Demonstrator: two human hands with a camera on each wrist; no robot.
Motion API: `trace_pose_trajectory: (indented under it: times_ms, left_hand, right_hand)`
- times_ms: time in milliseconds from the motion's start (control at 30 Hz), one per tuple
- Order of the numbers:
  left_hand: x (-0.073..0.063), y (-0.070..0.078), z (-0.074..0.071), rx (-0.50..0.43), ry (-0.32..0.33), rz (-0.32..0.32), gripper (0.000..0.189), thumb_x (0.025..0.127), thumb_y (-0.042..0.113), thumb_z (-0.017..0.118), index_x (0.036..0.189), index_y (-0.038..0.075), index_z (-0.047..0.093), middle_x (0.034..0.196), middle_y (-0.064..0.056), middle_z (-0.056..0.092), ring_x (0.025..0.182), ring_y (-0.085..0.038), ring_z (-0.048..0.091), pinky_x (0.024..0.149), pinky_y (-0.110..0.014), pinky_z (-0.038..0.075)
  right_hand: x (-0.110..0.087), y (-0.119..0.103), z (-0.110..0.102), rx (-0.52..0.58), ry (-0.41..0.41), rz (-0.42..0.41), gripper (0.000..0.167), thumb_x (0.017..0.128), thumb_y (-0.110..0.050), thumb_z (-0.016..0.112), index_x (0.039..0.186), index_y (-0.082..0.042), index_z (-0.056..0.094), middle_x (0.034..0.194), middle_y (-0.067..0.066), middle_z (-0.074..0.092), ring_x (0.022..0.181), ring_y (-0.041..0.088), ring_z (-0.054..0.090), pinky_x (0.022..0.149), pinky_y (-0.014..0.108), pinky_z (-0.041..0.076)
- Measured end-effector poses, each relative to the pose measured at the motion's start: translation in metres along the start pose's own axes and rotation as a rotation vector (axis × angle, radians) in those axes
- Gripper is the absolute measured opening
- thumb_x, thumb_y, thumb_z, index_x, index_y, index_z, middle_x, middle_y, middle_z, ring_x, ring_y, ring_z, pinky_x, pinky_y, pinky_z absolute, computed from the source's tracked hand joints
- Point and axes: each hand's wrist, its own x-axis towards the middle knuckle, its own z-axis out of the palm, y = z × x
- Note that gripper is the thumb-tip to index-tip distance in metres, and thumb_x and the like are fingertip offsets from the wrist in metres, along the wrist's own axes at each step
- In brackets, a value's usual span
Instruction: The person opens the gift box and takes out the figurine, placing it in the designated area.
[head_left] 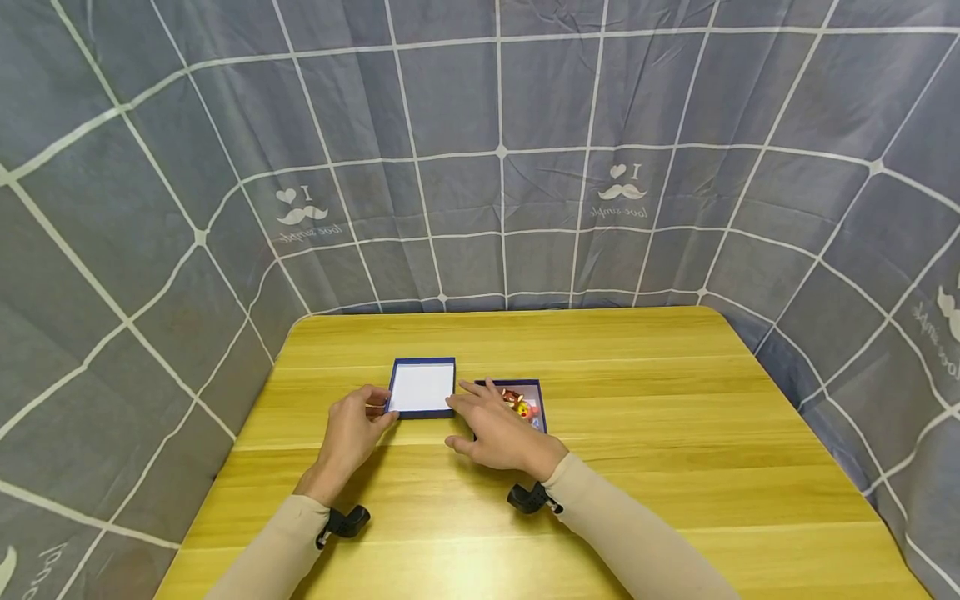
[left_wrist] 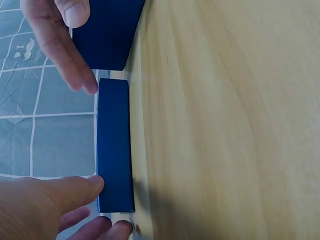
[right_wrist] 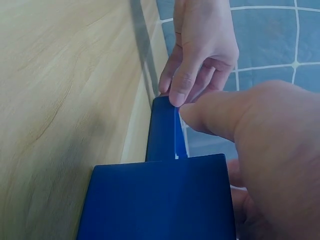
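Observation:
A shallow blue box lid (head_left: 422,388) with a white inside lies face up on the table. My left hand (head_left: 352,429) holds its near left corner, thumb on the front side and fingers along the left side. Right beside it stands a blue box (head_left: 542,408) holding small colourful figures (head_left: 522,407), partly hidden by my right hand. That right hand (head_left: 495,427) reaches over the box with its fingers extended, fingertips near the lid's right edge. In the left wrist view, the lid's blue front side (left_wrist: 115,150) sits low against the table.
The wooden table (head_left: 675,467) extends around both boxes, with its far edge against a grey curtain (head_left: 555,192) with white grid lines. Further curtain hangs along the left and right sides.

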Motion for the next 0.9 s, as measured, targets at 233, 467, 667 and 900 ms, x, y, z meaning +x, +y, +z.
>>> trace_pose_trajectory:
  times_ms: [233,467,667,900]
  left_hand:
    - [-0.001,0.004,0.001,0.026,0.009,0.01,0.039,0.101,0.005,0.091,0.135,-0.008,0.077,0.134,-0.031,0.079,0.115,-0.045,0.084,0.101,-0.056,0.07]
    - [-0.002,0.008,0.001,0.072,0.014,0.036,0.044,0.102,0.01,0.092,0.14,-0.005,0.078,0.139,-0.032,0.075,0.121,-0.048,0.081,0.104,-0.06,0.068]
    - [-0.005,0.012,0.0,0.117,0.041,0.084,0.045,0.101,0.015,0.093,0.141,-0.001,0.079,0.141,-0.03,0.075,0.125,-0.047,0.077,0.106,-0.063,0.066]
    - [-0.007,0.022,0.012,0.062,0.041,0.208,0.049,0.099,0.015,0.096,0.142,0.001,0.078,0.137,-0.028,0.074,0.123,-0.048,0.075,0.106,-0.064,0.064]
  right_hand:
    - [-0.001,0.002,-0.002,0.001,0.013,-0.032,0.064,0.116,-0.035,0.075,0.167,0.0,0.06,0.174,0.018,0.062,0.174,0.042,0.042,0.145,0.072,0.02]
    - [-0.006,0.001,-0.011,0.068,0.003,-0.04,0.064,0.118,-0.032,0.072,0.171,0.0,0.056,0.178,0.021,0.055,0.175,0.044,0.04,0.147,0.066,0.021]
    - [-0.015,0.005,-0.019,0.134,0.045,-0.043,0.064,0.118,-0.031,0.072,0.172,-0.001,0.055,0.178,0.022,0.054,0.172,0.042,0.045,0.143,0.061,0.034]
    - [-0.03,0.014,-0.033,0.146,0.097,-0.041,0.062,0.118,-0.03,0.073,0.172,-0.005,0.056,0.177,0.014,0.056,0.165,0.035,0.055,0.132,0.057,0.051]
